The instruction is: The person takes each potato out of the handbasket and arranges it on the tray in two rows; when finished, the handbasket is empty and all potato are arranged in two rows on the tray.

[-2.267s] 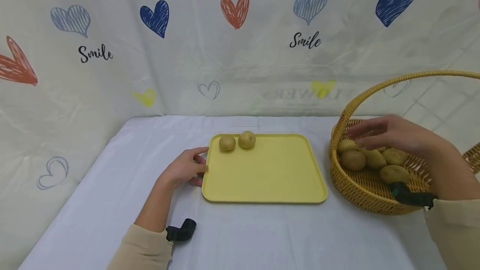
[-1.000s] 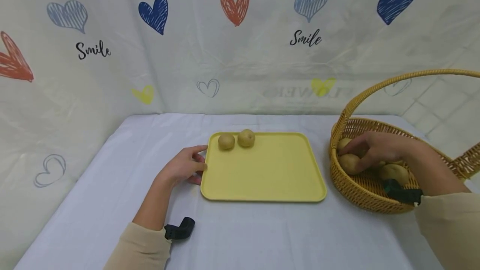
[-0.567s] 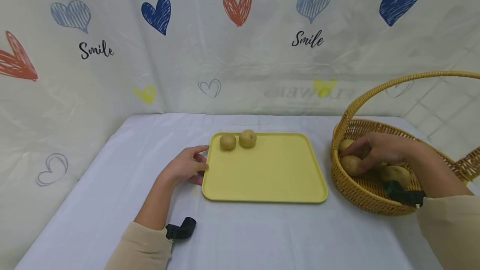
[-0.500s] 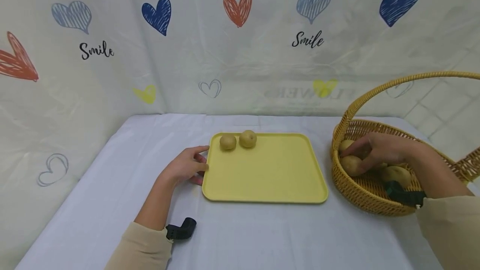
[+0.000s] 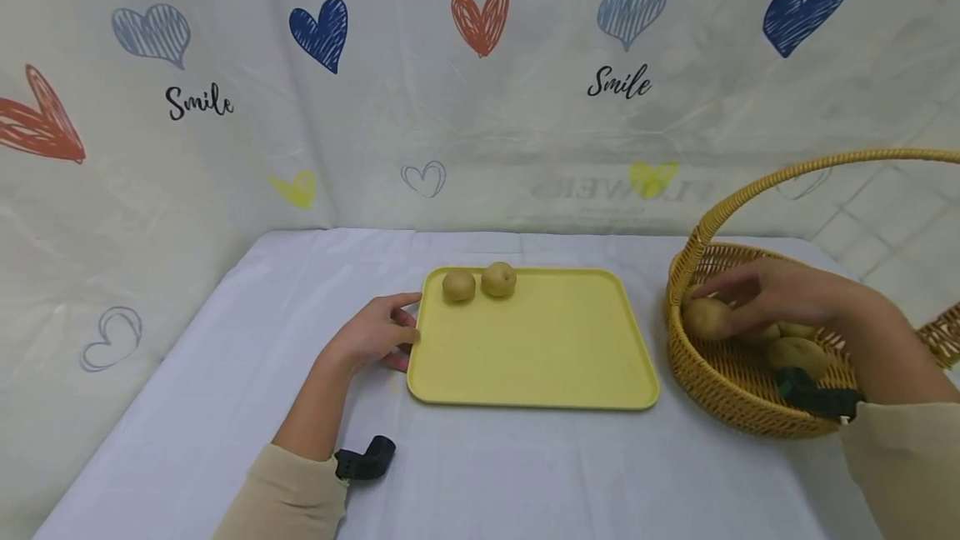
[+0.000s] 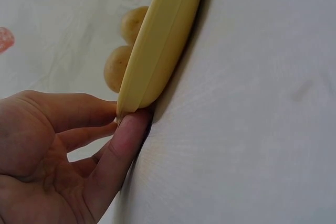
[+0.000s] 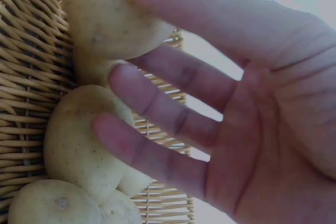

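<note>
My left hand (image 5: 372, 333) holds the left edge of a yellow tray (image 5: 533, 348). In the left wrist view, the thumb meets the top of the rim and a finger sits at its underside. On the tray's far left corner lie two potatoes, one (image 5: 458, 285) beside the other (image 5: 498, 280). Inside the wicker basket (image 5: 712, 382) at the right, my right hand (image 5: 795, 294) grips another potato (image 5: 705, 318) between thumb and fingers, by the basket's left wall. The right wrist view shows that potato (image 7: 107, 19) close up, the remaining fingers spread over other potatoes (image 7: 84, 140).
The basket's tall handle (image 5: 825, 162) arches over the right arm. Several more potatoes (image 5: 798, 357) lie in the basket. A white cloth (image 5: 525, 473) covers the table, and a curtain (image 5: 390, 90) printed with hearts hangs behind it.
My right hand reached down into the basket and took hold of a potato at its left side; it has since risen slightly with it. The left hand stays at the tray edge.
</note>
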The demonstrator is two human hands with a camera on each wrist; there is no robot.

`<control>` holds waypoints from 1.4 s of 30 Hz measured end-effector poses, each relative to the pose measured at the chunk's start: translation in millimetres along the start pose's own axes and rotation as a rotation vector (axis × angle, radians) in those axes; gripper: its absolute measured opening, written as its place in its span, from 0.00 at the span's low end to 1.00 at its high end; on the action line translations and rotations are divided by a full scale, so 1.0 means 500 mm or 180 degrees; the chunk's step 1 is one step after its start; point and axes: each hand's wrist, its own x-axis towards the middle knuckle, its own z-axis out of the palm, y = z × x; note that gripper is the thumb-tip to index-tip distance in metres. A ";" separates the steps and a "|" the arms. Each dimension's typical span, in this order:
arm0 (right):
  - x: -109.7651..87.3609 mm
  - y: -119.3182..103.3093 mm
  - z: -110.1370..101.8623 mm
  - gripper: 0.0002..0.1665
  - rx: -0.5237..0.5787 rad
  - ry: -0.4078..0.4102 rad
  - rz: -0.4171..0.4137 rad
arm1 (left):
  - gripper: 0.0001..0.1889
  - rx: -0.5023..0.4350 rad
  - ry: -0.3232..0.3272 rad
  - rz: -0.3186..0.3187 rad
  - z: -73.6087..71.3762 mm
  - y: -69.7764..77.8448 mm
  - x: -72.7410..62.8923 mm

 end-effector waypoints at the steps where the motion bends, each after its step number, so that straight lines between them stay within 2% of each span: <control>1: -0.002 -0.001 -0.002 0.33 0.0030 0.0015 0.0010 | 0.38 -0.0003 0.0002 -0.0002 0.000 0.000 0.000; 7: -0.013 -0.002 -0.009 0.36 0.0472 0.0018 0.0131 | 0.37 -0.0006 0.0008 0.0011 0.001 0.001 -0.002; 9: -0.016 -0.002 -0.010 0.35 0.0410 0.0119 0.0093 | 0.37 0.0003 0.0009 0.0015 0.001 0.001 -0.003; 14: -0.020 -0.006 -0.013 0.31 -0.0015 0.0408 -0.0053 | 0.37 0.0029 0.0023 0.0020 0.000 0.002 -0.003; 20: -0.027 -0.017 -0.016 0.30 -0.0051 0.0382 -0.0054 | 0.37 0.0033 0.0023 0.0016 -0.001 0.004 -0.005; 27: -0.037 -0.023 -0.018 0.30 -0.0212 0.0485 -0.0134 | 0.38 0.0017 0.0016 0.0026 -0.002 0.005 -0.003; 34: -0.044 -0.017 -0.019 0.30 -0.0101 0.0518 -0.0205 | 0.38 0.0024 -0.0001 0.0072 -0.002 0.005 -0.002; 42: -0.053 -0.015 -0.014 0.31 0.0145 0.0470 -0.0233 | 0.38 0.0030 0.0016 0.0021 0.001 0.000 -0.003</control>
